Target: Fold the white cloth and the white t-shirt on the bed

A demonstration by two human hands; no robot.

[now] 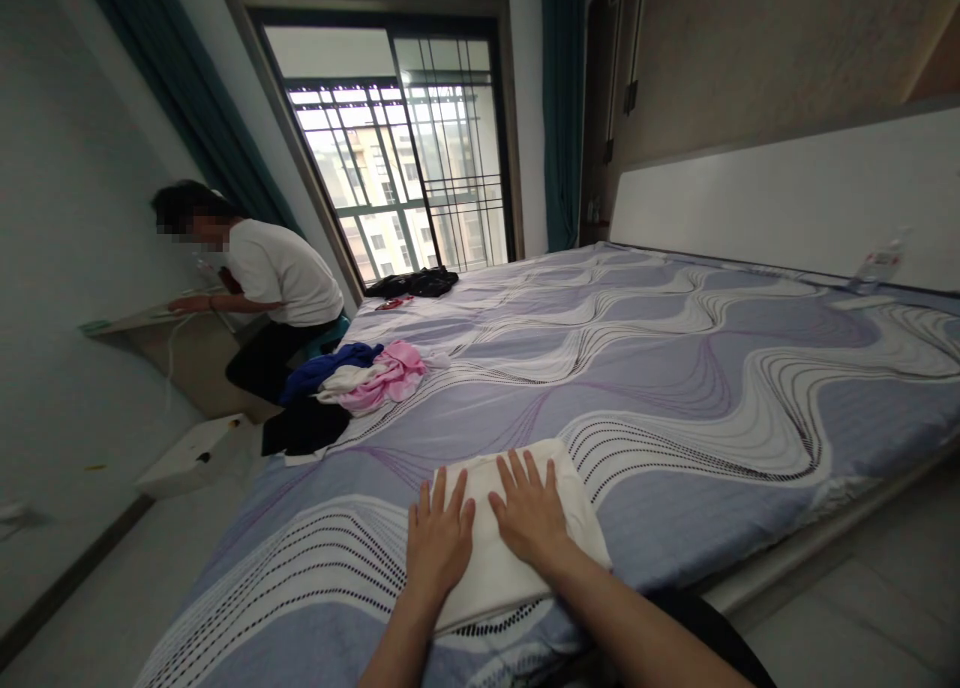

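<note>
A folded white cloth lies on the near edge of the bed, whose sheet is lilac with wavy white and black lines. My left hand rests flat on the cloth's left half, fingers stretched out and slightly apart. My right hand lies flat beside it on the middle of the cloth, fingers spread. Neither hand grips anything.
A heap of clothes, blue, white, pink and black, sits at the bed's left edge. A dark garment lies at the far corner by the window. Another person in a white shirt bends over a wall shelf. A white box stands on the floor.
</note>
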